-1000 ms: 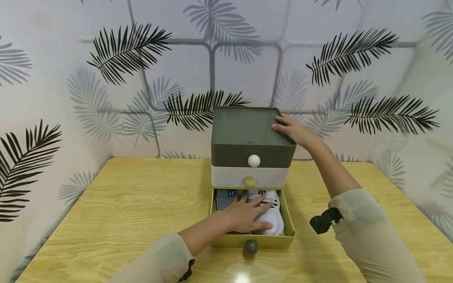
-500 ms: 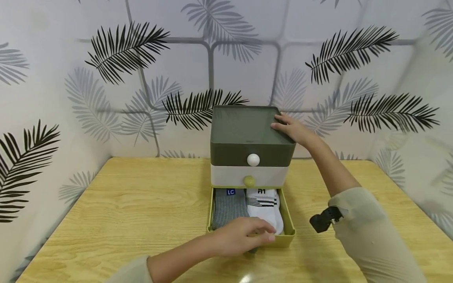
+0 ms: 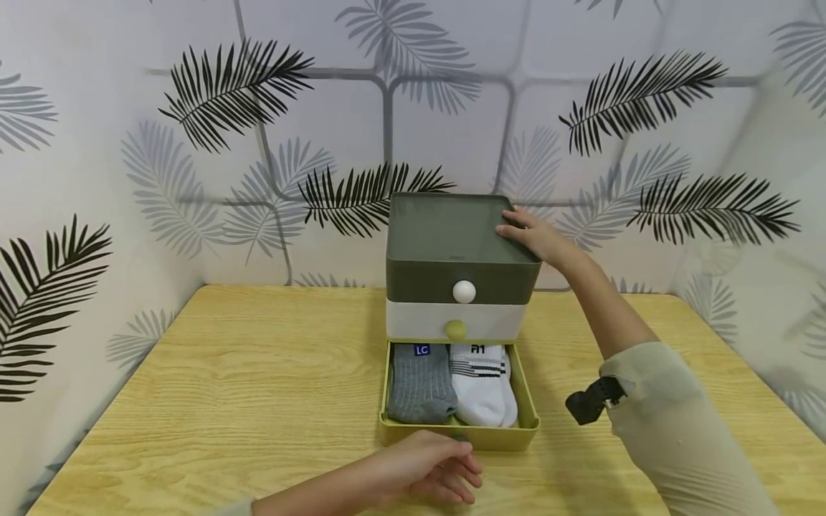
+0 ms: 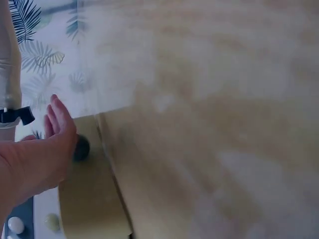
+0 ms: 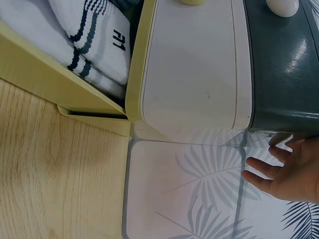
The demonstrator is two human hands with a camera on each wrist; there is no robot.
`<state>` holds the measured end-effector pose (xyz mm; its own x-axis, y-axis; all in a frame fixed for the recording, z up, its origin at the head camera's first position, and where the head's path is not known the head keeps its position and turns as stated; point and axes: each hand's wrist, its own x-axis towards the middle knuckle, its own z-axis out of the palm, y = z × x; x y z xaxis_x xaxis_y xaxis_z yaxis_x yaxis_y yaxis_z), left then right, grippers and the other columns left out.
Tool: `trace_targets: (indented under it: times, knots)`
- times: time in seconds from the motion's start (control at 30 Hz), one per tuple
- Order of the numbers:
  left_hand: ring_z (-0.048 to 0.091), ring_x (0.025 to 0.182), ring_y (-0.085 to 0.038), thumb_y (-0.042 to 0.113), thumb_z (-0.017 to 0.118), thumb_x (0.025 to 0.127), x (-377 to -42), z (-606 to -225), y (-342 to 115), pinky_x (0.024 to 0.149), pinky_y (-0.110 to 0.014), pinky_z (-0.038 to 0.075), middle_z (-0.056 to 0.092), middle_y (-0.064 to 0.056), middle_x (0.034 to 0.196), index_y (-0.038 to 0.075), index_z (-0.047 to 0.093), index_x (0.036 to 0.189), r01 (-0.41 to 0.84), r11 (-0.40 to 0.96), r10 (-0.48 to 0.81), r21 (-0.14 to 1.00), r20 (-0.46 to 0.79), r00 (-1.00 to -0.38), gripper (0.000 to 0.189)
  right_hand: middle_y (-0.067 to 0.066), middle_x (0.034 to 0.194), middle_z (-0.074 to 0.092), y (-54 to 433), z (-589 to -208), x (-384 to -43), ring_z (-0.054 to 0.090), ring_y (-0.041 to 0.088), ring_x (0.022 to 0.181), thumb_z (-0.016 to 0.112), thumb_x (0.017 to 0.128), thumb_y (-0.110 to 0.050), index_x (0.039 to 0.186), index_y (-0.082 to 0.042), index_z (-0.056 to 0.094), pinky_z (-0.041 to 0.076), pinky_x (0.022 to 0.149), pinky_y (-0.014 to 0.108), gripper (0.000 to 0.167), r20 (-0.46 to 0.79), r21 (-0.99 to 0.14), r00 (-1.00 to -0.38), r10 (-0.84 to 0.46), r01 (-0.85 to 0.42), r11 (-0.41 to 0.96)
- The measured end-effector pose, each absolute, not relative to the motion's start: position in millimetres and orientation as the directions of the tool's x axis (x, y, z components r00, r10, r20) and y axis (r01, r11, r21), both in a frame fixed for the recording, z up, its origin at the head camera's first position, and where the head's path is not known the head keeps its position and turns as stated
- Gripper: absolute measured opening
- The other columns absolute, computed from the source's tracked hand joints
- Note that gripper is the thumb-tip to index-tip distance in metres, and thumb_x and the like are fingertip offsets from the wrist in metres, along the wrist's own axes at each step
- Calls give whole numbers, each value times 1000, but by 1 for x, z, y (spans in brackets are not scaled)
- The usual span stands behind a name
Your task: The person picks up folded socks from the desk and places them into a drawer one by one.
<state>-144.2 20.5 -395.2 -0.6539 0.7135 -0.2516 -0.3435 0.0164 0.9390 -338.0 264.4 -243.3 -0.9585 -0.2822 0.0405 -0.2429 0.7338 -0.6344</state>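
Observation:
A small three-tier drawer box (image 3: 445, 229) stands on the table, dark grey-green on top, white in the middle, yellow-green below. Its bottom drawer (image 3: 500, 438) is pulled out and holds folded grey socks (image 3: 419, 387) on the left and folded white socks (image 3: 480, 394) on the right. In front of that drawer is my left hand (image 3: 426, 466), fingers loosely bent, holding nothing. The dark knob (image 4: 82, 148) is close beside its fingers; whether they touch is unclear. My right hand (image 3: 538, 238) rests on the right edge of the box's top, fingers relaxed.
The wooden table (image 3: 271, 373) extends on both sides of the box. A white knob (image 3: 464, 292) and a yellow-green knob (image 3: 455, 330) stick out from the two upper drawers, which are closed. Behind rises a wall (image 3: 323, 129) with a leaf pattern.
My left hand has lifted off the socks and moved toward me, down past the drawer's front, uncovering both pairs of socks. My right hand has stayed on the box top.

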Motion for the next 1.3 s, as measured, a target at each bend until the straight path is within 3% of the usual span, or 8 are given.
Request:
trace_targets:
  times: [0.1,0.23,0.33,0.5,0.57,0.97,1.3]
  knots:
    - [62,92,-26,28,43,98,-144,-402,19,84,-38,48,64,-12,100,-11,58,111,-516,40,709,856,-388,-588,43,19,150,-4,264,-244,-337,-6,35,135,41,98,-35,146,-1,15,2,106,53,65,38,-638,-958,-286,-244,731]
    - [50,114,-34,34,40,98,-149,-403,21,97,-40,38,58,-17,116,-13,48,123,-688,37,741,725,-482,-468,53,20,150,-4,264,-244,-338,-6,35,135,41,97,-34,146,-1,15,3,106,52,64,44,-639,-957,-286,-247,728]
    - [44,119,-35,34,41,97,-153,-405,25,98,-39,36,57,-16,114,-10,49,119,-761,1,740,649,-512,-436,50,19,150,-4,265,-245,-339,-6,35,135,41,97,-34,146,-1,15,3,106,52,64,48,-642,-958,-282,-246,726]
    - [44,117,-40,26,45,97,-154,-412,30,97,-43,36,59,-17,103,-5,52,103,-784,-156,703,601,-490,-515,33,19,150,-3,266,-246,-340,-6,34,135,41,97,-35,146,-1,15,3,106,52,64,46,-640,-959,-281,-244,729]
    - [43,117,-42,23,45,97,-155,-414,32,97,-43,36,59,-18,102,-7,52,104,-777,-201,697,597,-470,-541,31,19,150,-3,265,-246,-340,-5,34,135,42,97,-35,146,-1,16,3,106,52,64,42,-638,-959,-279,-241,731]
    - [38,119,-46,21,46,97,-164,-407,36,97,-43,37,51,-31,119,-13,43,119,-787,-242,705,568,-454,-545,41,18,151,-2,265,-244,-338,-6,34,135,41,98,-35,146,-2,16,3,106,53,64,43,-629,-959,-281,-245,738]
    - [37,119,-47,15,47,97,-181,-405,41,93,-45,40,45,-35,121,-9,50,98,-763,-353,657,542,-436,-614,23,19,150,-1,263,-242,-337,-5,34,135,41,98,-33,146,0,16,4,106,52,64,52,-626,-956,-289,-257,736]
